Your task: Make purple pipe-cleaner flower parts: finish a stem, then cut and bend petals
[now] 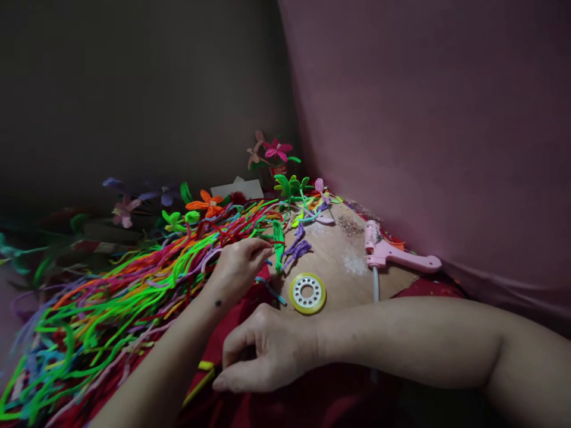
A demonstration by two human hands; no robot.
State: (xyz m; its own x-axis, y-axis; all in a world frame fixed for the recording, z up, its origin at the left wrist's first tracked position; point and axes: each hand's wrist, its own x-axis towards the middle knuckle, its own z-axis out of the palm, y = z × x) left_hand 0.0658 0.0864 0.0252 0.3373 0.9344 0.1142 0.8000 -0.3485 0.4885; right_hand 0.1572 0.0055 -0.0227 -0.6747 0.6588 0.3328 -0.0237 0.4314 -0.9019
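My left hand (243, 260) is closed, thumb and fingers pinched together over the edge of the board. A short red pipe cleaner (278, 242) sticks out from its fingertips and crosses a green pipe-cleaner leaf (277, 255). Beside that leaf lie purple pipe-cleaner petals (298, 249). Closer to me, my right hand (267, 351) is curled with the thumb near the bent fingers; whatever they hold, if anything, is hidden. Yellow pipe-cleaner-like pieces (199, 386) show just left of its thumb. A yellow-rimmed roll of tape (307, 293) lies beyond my right wrist.
A heap of colourful pipe cleaners (173, 273) spreads across the left. On the brown board (332, 255), a pink glue gun (397, 255) with a glue stick stands at the right. Finished flowers (206, 204) are at the back, and a pink curtain (428, 131) hangs on the right.
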